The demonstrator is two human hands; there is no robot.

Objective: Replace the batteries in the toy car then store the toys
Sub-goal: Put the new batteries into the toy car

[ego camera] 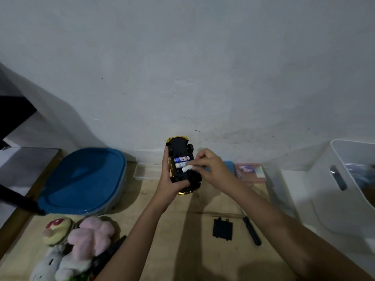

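Note:
A yellow toy car [179, 147] is held upside down above the wooden table, its black underside facing me. My left hand [169, 180] grips it from the left and below. The open battery bay shows three batteries side by side. My right hand [209, 165] pinches the nearest one, a white battery [186, 169], at its right end. The black battery cover [222, 228] lies on the table near me, with a black-handled screwdriver [250, 228] just to its right.
A blue-lidded tub [85, 179] stands at the left. Plush toys [81, 246] lie at the near left. A clear tray [142, 171], a pink box [250, 172] and a white bin [345, 183] sit along the wall.

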